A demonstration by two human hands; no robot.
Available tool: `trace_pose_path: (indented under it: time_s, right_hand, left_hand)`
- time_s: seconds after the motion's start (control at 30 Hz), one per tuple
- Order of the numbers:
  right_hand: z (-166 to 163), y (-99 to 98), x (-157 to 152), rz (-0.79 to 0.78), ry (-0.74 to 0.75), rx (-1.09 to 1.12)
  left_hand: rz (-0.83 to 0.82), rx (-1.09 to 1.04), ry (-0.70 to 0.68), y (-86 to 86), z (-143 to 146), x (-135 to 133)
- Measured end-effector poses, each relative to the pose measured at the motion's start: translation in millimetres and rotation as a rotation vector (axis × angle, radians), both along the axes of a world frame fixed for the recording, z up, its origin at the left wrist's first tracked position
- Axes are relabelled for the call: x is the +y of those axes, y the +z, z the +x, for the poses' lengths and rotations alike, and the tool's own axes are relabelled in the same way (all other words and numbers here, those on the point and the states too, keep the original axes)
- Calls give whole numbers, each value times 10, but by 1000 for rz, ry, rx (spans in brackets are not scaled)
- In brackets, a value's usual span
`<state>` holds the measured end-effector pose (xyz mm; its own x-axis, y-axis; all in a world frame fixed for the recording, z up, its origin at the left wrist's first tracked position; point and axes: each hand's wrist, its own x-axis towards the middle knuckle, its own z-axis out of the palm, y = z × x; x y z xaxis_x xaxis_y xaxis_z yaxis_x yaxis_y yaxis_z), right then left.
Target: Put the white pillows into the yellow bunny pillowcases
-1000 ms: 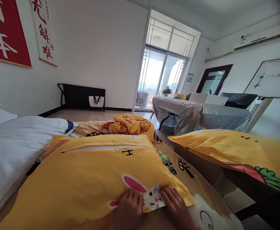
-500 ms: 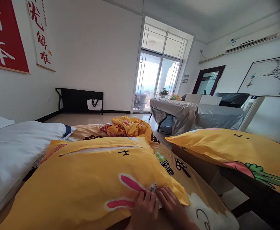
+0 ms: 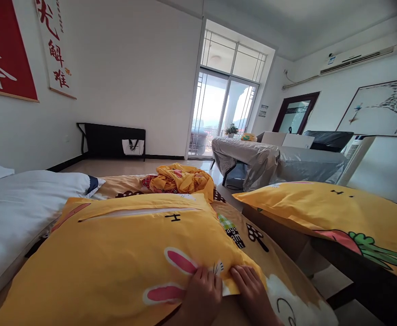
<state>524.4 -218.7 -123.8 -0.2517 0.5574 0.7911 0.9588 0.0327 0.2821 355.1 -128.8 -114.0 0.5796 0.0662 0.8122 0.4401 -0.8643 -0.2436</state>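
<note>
A yellow pillow (image 3: pixel 123 249) with a rabbit print and a white zip line lies on the bed in front of me. My left hand (image 3: pixel 200 296) and my right hand (image 3: pixel 251 294) pinch its near right corner, fingers curled over the fabric edge, side by side. A second yellow pillow (image 3: pixel 323 213) with a carrot print rests on a dark surface to the right. Beneath the first pillow lies a printed yellow sheet (image 3: pixel 276 271).
A white pillow (image 3: pixel 18 208) lies at the left. A crumpled yellow cloth (image 3: pixel 183 179) sits at the bed's far end. Beyond stand a covered grey table (image 3: pixel 276 163), a black folded table (image 3: pixel 112 140) against the wall and a glass balcony door (image 3: pixel 222 113).
Both hands have slid a little to the right along the pillow's near edge and bunched its corner. The view has tilted slightly.
</note>
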Motion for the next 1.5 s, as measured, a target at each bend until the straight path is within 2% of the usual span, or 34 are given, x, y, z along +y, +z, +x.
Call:
trace_pose_path:
  time_s: [0.1, 0.27, 0.37, 0.53, 0.6, 0.7, 0.8, 0.87, 0.93, 1.03, 1.13, 1.23, 1.3, 1.4, 1.5]
  right_hand:
    - [15, 28, -18, -11, 30, 48]
    - [63, 155, -116, -24, 91, -23]
    - [45, 209, -145, -61, 101, -36]
    - [0, 220, -164, -118, 123, -1]
    - [39, 224, -193, -247, 143, 135]
    - [198, 271, -237, -476, 139, 563]
    - [405, 366, -231, -434, -39, 1114]
    - [477, 438, -193, -400, -136, 1390]
    - [446, 491, -137, -466, -95, 1600]
    - [248, 498, -23, -637, 90, 1866]
    - [50, 424, 111, -732, 251, 1990]
    - [8, 337, 200, -627, 323, 1990]
    - [65, 301, 205, -577, 313, 1931]
    - [190, 285, 155, -605, 250, 1852]
    - [264, 298, 98, -634, 193, 1826]
  left_hand:
    - [2, 17, 6, 13, -27, 9]
    - [20, 32, -20, 93, -48, -44]
    - [52, 59, -53, 112, 39, -84]
    - [32, 90, -2, 52, 248, -72]
    - [4, 109, -1, 21, 268, -58]
    - [-29, 144, -24, -8, 233, -58]
    - [-45, 161, -33, -2, 196, -80]
    - [-46, 138, -36, 20, 182, -95]
    - [-44, 96, -48, 57, 158, -100]
    - [-39, 62, -62, 132, 84, -89]
    - [-17, 77, -57, 188, -4, -74]
    - [21, 101, -86, 168, -37, -77]
    - [45, 99, -121, 112, -16, -94]
    - [61, 89, -145, 17, 41, -128]
    - [-7, 140, -149, -26, 73, -152]
